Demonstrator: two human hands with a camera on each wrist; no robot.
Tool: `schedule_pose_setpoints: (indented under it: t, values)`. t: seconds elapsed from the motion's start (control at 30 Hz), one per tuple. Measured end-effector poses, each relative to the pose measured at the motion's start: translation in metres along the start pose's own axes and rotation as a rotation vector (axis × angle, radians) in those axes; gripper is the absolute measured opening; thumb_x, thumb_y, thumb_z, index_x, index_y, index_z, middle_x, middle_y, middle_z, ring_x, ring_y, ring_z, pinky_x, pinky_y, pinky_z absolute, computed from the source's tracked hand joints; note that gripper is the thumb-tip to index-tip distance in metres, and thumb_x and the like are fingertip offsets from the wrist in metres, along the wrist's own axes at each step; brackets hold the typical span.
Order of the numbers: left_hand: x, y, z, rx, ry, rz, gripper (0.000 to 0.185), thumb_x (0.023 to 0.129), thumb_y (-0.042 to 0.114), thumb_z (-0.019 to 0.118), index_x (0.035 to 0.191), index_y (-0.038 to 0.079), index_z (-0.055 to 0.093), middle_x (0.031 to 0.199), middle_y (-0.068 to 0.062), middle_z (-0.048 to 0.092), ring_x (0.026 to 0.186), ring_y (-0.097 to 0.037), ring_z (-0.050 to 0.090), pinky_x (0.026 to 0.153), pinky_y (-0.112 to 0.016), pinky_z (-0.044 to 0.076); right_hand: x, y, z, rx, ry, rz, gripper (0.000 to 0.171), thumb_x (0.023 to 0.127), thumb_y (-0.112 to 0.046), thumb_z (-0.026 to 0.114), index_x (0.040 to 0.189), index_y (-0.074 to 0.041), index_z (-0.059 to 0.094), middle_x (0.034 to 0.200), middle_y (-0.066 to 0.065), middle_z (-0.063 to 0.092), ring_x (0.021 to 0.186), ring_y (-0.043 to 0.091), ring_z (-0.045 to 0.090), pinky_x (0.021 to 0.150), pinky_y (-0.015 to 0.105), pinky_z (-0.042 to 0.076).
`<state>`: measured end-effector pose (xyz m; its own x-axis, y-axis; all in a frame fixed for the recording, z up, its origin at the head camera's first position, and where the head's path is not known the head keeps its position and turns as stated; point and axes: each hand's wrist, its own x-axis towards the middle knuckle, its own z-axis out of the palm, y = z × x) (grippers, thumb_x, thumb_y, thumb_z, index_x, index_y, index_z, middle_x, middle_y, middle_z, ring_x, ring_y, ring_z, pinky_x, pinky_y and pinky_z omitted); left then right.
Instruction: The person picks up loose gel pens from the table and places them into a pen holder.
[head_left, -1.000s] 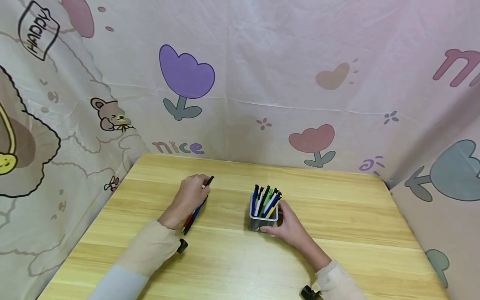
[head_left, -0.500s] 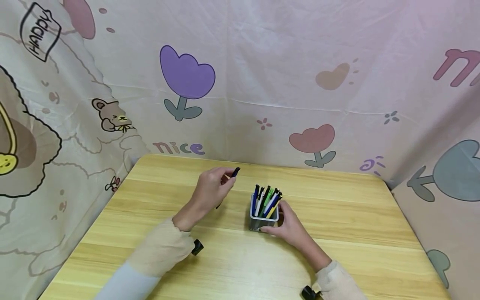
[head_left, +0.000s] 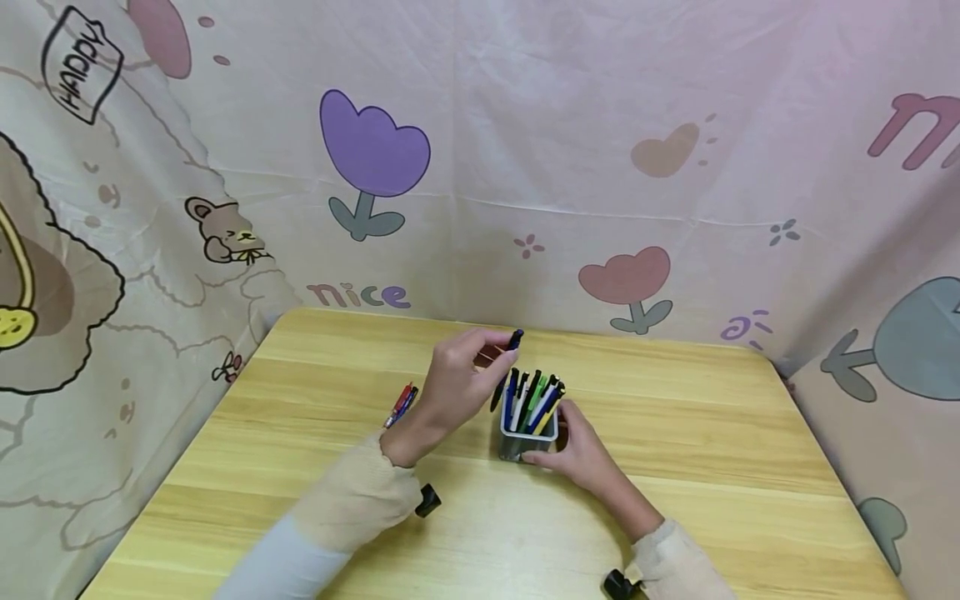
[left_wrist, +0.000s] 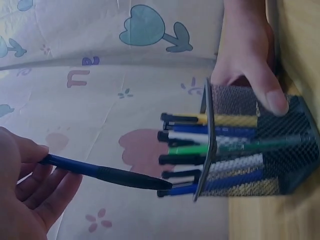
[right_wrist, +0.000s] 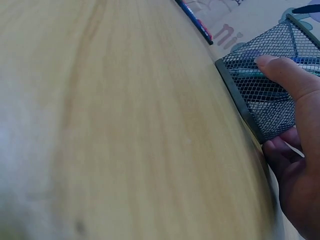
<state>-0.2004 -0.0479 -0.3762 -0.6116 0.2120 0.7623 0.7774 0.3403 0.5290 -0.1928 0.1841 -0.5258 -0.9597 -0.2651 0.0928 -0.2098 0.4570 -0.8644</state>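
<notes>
left hand (head_left: 457, 383) pinches a blue pen (left_wrist: 107, 172) at the mesh holder (head_left: 527, 437); right hand (head_left: 581, 450) grips the holder

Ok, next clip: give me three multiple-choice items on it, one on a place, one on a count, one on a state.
1. Where does the pen in the left hand have its tip?
A. at the holder's rim
B. flat on the table
C. behind the right hand

2. How many pens lie loose on the table?
A. none
B. two
C. five

3. What is the right hand doing?
A. resting flat, apart from everything
B. lifting a pen
C. gripping the holder

Answers:
1 A: the left wrist view shows the tip at the mesh rim.
2 B: a red and a blue pen lie together, left of the left hand.
3 C: thumb and fingers lie against the mesh walls.
</notes>
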Motion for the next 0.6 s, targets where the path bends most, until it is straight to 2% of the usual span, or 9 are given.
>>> schedule_pose_setpoints:
  t: [0.17, 0.6]
  values:
    - [-0.002, 0.005, 0.009, -0.017, -0.018, -0.018, 0.013, 0.091, 0.002, 0.077, 0.103, -0.002, 0.074, 0.091, -0.014, 0.077, 0.077, -0.02, 0.074, 0.068, -0.021, 0.062, 0.0, 0.0, 0.0, 0.011, 0.001, -0.008, 0.084, 0.07, -0.039, 0.097, 0.135, -0.016, 0.051, 0.118, 0.005, 0.064, 0.102, 0.016, 0.061, 0.086, 0.026, 0.055]
    - [-0.016, 0.003, 0.03, -0.041, -0.12, -0.125, 0.011, 0.092, 0.005, 0.077, 0.1, -0.001, 0.073, 0.094, -0.013, 0.076, 0.079, -0.017, 0.075, 0.07, -0.015, 0.06, 0.0, 0.002, 0.001, 0.092, -0.024, -0.033, 0.081, 0.072, -0.031, 0.097, 0.136, -0.014, 0.049, 0.121, 0.008, 0.063, 0.102, 0.016, 0.065, 0.086, 0.024, 0.058]
